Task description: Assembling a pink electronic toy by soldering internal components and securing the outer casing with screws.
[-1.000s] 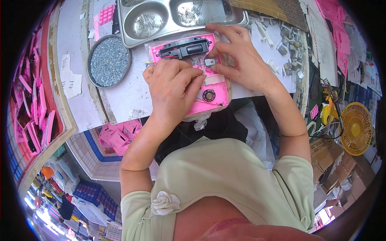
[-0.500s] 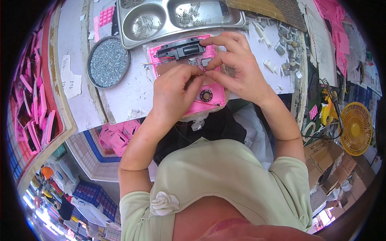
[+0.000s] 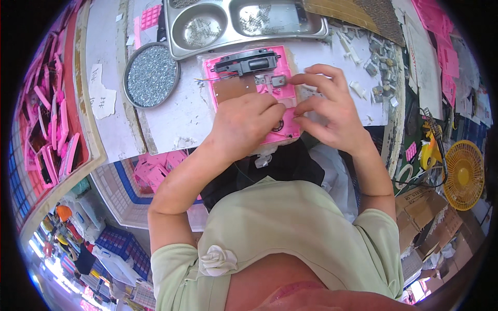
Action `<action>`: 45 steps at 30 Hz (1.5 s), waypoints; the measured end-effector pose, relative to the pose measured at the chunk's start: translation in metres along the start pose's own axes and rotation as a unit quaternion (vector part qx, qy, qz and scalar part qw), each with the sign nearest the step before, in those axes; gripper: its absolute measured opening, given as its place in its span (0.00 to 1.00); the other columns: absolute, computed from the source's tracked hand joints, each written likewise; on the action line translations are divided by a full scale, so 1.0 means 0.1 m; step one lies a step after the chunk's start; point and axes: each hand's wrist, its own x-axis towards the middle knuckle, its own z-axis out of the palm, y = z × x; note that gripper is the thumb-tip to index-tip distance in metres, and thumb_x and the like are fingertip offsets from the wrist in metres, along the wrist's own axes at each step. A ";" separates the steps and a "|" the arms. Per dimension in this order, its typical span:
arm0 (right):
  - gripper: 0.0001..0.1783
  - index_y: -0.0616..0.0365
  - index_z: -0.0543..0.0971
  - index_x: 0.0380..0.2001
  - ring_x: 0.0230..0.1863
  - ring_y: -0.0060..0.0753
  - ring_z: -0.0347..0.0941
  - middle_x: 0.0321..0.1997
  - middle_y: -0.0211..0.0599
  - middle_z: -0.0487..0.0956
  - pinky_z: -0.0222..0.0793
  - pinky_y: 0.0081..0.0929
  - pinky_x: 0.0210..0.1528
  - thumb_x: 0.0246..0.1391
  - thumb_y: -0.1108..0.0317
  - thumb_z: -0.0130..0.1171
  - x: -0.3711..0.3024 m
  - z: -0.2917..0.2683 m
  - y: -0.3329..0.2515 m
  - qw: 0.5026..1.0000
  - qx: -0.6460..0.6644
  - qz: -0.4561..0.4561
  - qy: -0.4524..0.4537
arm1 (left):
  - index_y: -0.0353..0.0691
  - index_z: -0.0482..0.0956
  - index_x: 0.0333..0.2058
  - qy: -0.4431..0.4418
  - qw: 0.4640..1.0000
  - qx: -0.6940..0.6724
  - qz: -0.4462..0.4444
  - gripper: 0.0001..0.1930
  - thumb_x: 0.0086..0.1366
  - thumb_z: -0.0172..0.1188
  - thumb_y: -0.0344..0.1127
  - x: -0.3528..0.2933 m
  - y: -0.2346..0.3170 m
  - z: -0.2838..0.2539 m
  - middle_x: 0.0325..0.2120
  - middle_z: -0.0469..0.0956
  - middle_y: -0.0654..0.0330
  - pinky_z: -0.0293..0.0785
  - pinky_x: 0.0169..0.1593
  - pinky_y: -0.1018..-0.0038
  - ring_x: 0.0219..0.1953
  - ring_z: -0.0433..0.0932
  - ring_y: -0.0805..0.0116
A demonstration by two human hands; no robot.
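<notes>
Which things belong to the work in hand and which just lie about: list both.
Part of the work, apparently:
pink casing under the left hand
black part and brown board in it
probably the heaped metal pieces

Seemingly just lying about:
yellow fan
cardboard boxes
torn paper

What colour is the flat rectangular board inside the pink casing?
The flat rectangular board is plain brown, seen best in the head view.

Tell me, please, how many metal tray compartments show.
3: a round compartment, a larger one to its right, and a cut-off one above the round one; more may lie beyond the edge.
</notes>
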 end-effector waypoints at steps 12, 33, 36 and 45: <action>0.10 0.55 0.82 0.31 0.57 0.49 0.70 0.53 0.34 0.82 0.69 0.43 0.57 0.43 0.72 0.72 0.29 0.00 0.07 0.998 -0.009 -0.027 0.047 | 0.38 0.84 0.42 0.096 0.979 0.100 -0.150 0.13 0.61 0.71 0.36 -0.20 -0.41 -0.51 0.41 0.83 0.55 0.75 0.47 0.65 0.38 0.80 0.55; 0.11 0.54 0.84 0.29 0.62 0.52 0.70 0.55 0.33 0.81 0.75 0.42 0.58 0.37 0.72 0.72 0.70 0.36 0.14 0.983 -0.097 -0.158 0.004 | 0.45 0.80 0.40 0.140 0.985 0.044 -0.088 0.17 0.49 0.72 0.29 -0.35 -0.34 -0.36 0.34 0.79 0.62 0.65 0.44 0.63 0.37 0.77 0.60; 0.12 0.54 0.84 0.29 0.62 0.50 0.69 0.56 0.33 0.82 0.73 0.42 0.58 0.37 0.72 0.74 0.53 0.30 0.21 0.990 -0.075 -0.120 0.028 | 0.44 0.79 0.42 0.106 0.988 0.022 -0.108 0.18 0.51 0.71 0.31 -0.36 -0.35 -0.31 0.34 0.79 0.61 0.66 0.45 0.63 0.38 0.77 0.58; 0.09 0.51 0.87 0.31 0.63 0.48 0.66 0.58 0.33 0.81 0.61 0.42 0.65 0.42 0.72 0.73 0.34 0.32 0.25 0.992 0.054 0.033 0.112 | 0.46 0.81 0.37 0.069 0.983 0.097 -0.142 0.11 0.54 0.70 0.36 -0.18 -0.26 -0.33 0.31 0.78 0.66 0.62 0.46 0.63 0.36 0.76 0.63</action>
